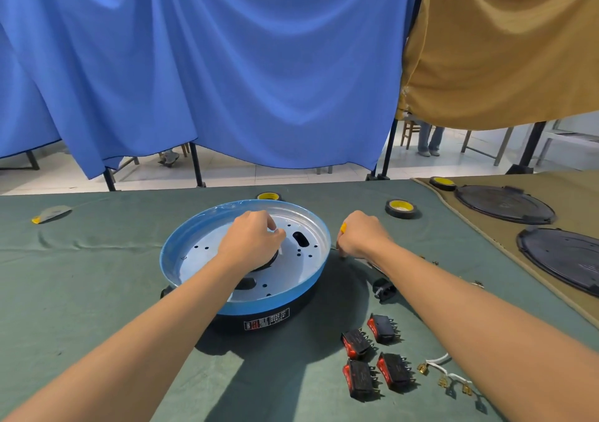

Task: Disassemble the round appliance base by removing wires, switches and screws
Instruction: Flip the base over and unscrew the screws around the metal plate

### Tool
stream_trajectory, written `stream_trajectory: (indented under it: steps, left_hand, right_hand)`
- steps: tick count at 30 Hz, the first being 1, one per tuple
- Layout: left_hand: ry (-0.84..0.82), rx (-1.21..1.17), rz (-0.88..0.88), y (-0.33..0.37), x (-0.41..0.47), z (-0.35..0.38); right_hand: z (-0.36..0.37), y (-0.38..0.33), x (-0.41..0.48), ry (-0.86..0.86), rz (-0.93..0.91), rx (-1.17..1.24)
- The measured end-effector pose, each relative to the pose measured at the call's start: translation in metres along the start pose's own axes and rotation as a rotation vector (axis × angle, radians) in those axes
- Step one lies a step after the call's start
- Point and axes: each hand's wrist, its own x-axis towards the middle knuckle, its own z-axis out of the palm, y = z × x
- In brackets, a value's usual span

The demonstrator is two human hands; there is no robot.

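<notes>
Sitting mid-bench (97, 275) on a green cover, the base (259, 306) lies open side up. It has a blue rim round a silver plate dotted with holes, and a black skirt whose label faces the person.

The left hand (251, 240) is over the plate's middle, on a black hub (271, 259). Its fingers are curled and the fingertips bunched together; I cannot tell whether they pinch anything. The right hand (363, 235) is just beside the base's right rim, low near the cover. It is closed in a fist round a tool (343, 227), of which only a yellow end shows above the knuckles. Both forearms are bare.

Near the base's front right lie four switches (356, 342), black with red rockers, in two loose pairs apart from the base. Just right of them, partly under the right forearm, are white wires (437, 360) with brass ends. A small black plug part (384, 288) lies between the switches and the right hand.

One tape roll (401, 208) lies beyond the right hand and another (269, 196) just behind the base. A third (442, 182) sits on a tan mat (570, 188) at the right, with two round black lids (504, 204). A grey scraper (52, 214) with a yellow tip lies far left. A blue drape (227, 65) hangs behind the bench, with a tan drape (502, 49) to its right.
</notes>
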Motion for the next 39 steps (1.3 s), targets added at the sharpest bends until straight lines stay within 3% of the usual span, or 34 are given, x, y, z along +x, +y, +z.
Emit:
stream_trajectory:
  steps: [8,11,15,19,22,25,30,34,39]
  left_hand:
    - [-0.009,0.124,0.012,-0.002,-0.001,-0.003]
    - [-0.063,0.198,0.034,-0.001,-0.009,-0.011]
    - [-0.244,0.186,0.064,-0.005,-0.040,-0.021]
    - [-0.419,0.216,0.148,-0.005,-0.063,-0.035]
    - [-0.490,0.280,0.190,-0.002,-0.069,-0.038]
    - [-0.428,0.282,0.185,-0.007,-0.072,-0.035]
    - [-0.320,0.252,0.234,-0.015,-0.074,-0.032]
    - [-0.296,0.240,0.246,-0.018,-0.074,-0.030]
    - [-0.239,0.229,0.270,-0.019,-0.076,-0.032]
  right_hand:
    - [-0.003,-0.003,-0.006,-0.039,-0.034,-0.049]
    - [-0.026,-0.010,-0.010,-0.096,-0.083,0.112]
    - [-0.060,-0.018,-0.021,-0.210,-0.149,0.496]
    - [-0.072,-0.030,-0.033,-0.030,-0.346,0.679]
    - [-0.064,-0.038,-0.041,0.156,-0.444,0.641]
    - [-0.061,-0.043,-0.045,0.293,-0.506,0.554]
    - [-0.074,-0.051,-0.050,0.405,-0.558,0.719]
    - [-0.073,-0.062,-0.054,0.381,-0.597,0.737]
    - [-0.059,-0.066,-0.056,0.346,-0.640,0.527]
